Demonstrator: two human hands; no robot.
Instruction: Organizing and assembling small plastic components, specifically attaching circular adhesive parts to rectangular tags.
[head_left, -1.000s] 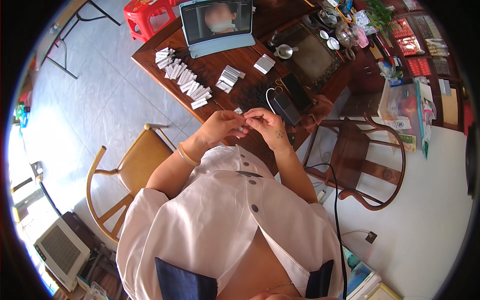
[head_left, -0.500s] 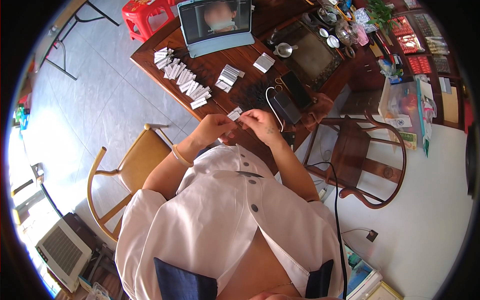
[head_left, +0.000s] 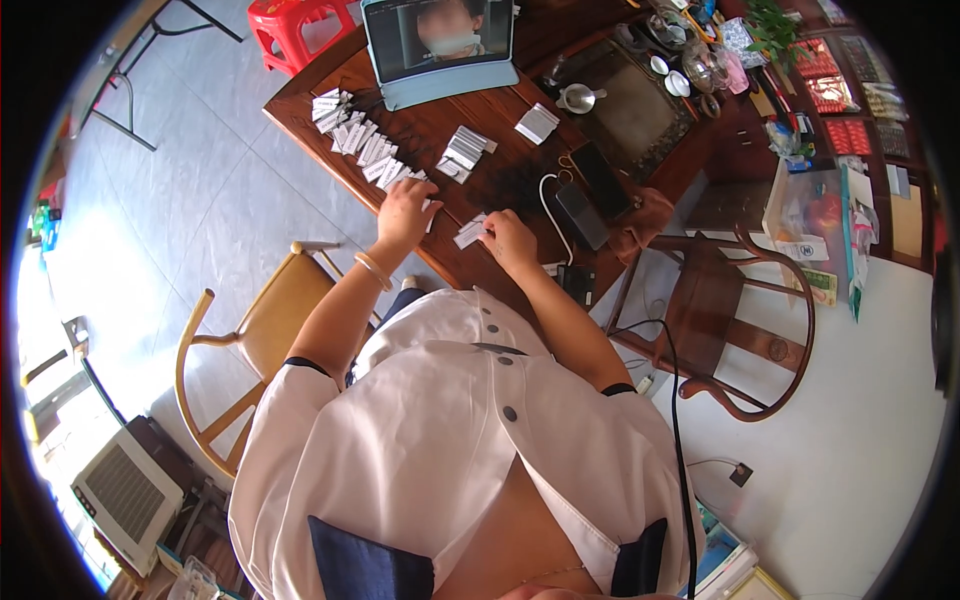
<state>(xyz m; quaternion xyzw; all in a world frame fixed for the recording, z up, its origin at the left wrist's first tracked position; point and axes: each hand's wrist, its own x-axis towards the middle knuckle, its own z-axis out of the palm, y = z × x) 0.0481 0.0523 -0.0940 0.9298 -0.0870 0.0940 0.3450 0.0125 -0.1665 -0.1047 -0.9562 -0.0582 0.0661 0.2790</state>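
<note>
White printed tags [head_left: 362, 140] lie in a long overlapping row along the left edge of the dark wooden table. At the row's near end my left hand [head_left: 403, 214] is bent over the tabletop, fingers curled around a white tag that shows only in part under the thumb. To its right, my right hand [head_left: 510, 240] pinches the edge of a small group of white tags [head_left: 468, 232] lying on the wood. Two neat stacks, one of grey-and-white tags [head_left: 462, 152] and one smaller stack [head_left: 537, 124], sit farther back. Thin black strings [head_left: 507, 188] lie in a tangle beyond my right hand.
A tablet [head_left: 440, 45] in a light blue stand case is at the back. Right of my hands lie a black phone [head_left: 600, 178], a dark device [head_left: 580, 215] with a white cable, and a tea tray [head_left: 640, 120]. Wooden chairs [head_left: 715, 300] [head_left: 270, 320] flank me.
My hands were together over the table's near edge and have parted. The left moved forward and left to the row's end; the right dropped onto the small tag group.
</note>
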